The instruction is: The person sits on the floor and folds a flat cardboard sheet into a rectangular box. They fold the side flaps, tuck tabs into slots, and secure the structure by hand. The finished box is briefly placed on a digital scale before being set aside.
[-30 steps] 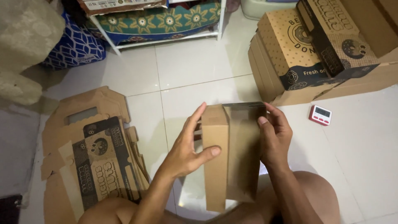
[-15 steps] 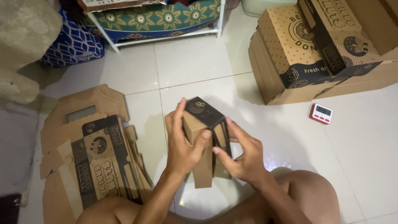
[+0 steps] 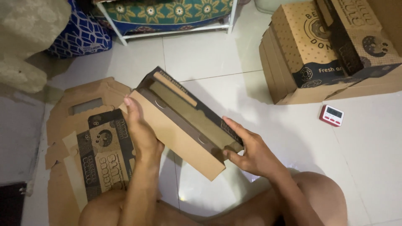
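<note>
I hold a long brown cardboard box (image 3: 180,125) with dark printed edges, tilted above the white tiled floor, its open side facing up. My left hand (image 3: 142,132) grips its near left end, fingers pressed against the plain side wall. My right hand (image 3: 249,148) holds the lower right end, thumb at the corner. My bare knees show at the bottom of the view.
A pile of flat unfolded box blanks (image 3: 90,142) lies on the floor to the left. Assembled printed boxes (image 3: 331,46) are stacked at the upper right. A small red and white timer (image 3: 331,115) sits on the tiles. A white rack (image 3: 176,29) with patterned cushions stands behind.
The cardboard piece, held upright and narrow before, has been opened out and turned into a long box lying tilted between my hands. My hands moved apart to its two ends.
</note>
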